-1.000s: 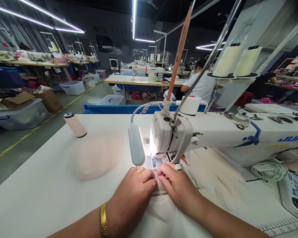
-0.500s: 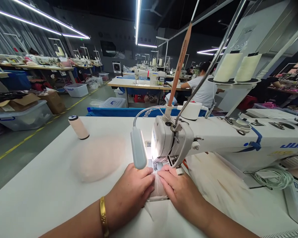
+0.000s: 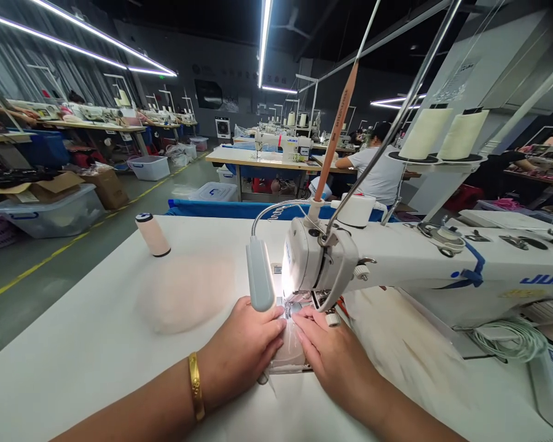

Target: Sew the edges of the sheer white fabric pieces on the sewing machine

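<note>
A sewing machine (image 3: 322, 258) stands in front of me, its lamp (image 3: 260, 276) lit beside the needle area. Between my hands, just before the presser foot, lies a thin, sheer pale pink fabric (image 3: 289, 348). My left hand (image 3: 244, 341) presses and holds its left side, fingers together and curled. A small grey rounded end (image 3: 263, 376) pokes out beneath that hand; what it belongs to is hidden. My right hand (image 3: 338, 353) grips the fabric's right side, fingertips close to the foot. A bracelet (image 3: 196, 387) circles my left wrist.
Left on the table (image 3: 96, 362) lie a sheer pale fabric piece (image 3: 188, 294) and a thread cone (image 3: 153, 235). More pale fabric (image 3: 405, 344) lies under the machine arm, near a coiled cord (image 3: 507, 337). A person in a white shirt (image 3: 373, 169) sits farther back.
The view has shifted slightly. Both hands stay at the presser foot, and the fabric between them lies a little differently. The grey end beneath my left hand shows more clearly.
</note>
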`<state>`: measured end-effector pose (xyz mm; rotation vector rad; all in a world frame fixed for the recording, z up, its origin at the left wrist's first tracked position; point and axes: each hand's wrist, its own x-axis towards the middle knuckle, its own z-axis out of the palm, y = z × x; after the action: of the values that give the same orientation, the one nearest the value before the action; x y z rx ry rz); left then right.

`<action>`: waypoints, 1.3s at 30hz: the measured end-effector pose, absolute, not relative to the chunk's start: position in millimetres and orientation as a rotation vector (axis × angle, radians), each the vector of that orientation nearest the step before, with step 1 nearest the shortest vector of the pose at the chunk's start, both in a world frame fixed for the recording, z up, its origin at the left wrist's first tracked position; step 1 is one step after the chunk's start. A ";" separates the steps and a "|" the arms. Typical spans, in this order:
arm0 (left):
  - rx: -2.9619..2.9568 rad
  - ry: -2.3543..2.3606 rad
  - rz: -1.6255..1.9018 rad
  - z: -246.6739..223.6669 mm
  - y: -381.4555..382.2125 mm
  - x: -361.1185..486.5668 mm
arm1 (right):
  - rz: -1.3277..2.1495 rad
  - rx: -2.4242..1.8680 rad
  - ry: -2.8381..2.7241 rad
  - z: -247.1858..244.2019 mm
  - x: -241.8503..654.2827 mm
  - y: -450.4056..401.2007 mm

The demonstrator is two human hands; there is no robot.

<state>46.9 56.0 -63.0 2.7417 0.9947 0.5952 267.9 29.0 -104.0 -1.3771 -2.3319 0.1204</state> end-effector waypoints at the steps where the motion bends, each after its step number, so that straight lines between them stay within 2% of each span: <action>1: 2.737 1.004 0.559 -59.8 53.8 46.5 | 0.137 -1.350 -2.344 -100.3 268.7 27.6; 7: 2.621 1.041 0.342 -47.9 27.8 46.7 | 0.334 -1.090 -2.464 -68.9 274.4 16.8; 15: 2.474 1.063 0.667 -75.7 47.2 51.7 | 0.485 -1.096 -2.284 -81.7 272.1 23.5; 23: 2.332 1.015 0.665 -68.9 65.5 55.6 | 0.602 -1.228 -2.052 -75.7 268.2 23.3; 30: 2.675 0.770 0.894 -74.3 57.1 51.6 | 0.447 -1.092 -2.417 -74.1 278.8 22.4; 39: 2.793 0.689 0.793 -81.5 41.5 45.6 | 0.322 -1.056 -2.579 -71.1 281.6 18.5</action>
<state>45.6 41.5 -81.5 2.7931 0.6894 0.7932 281.6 18.5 -71.1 -1.0564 -2.5792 0.3216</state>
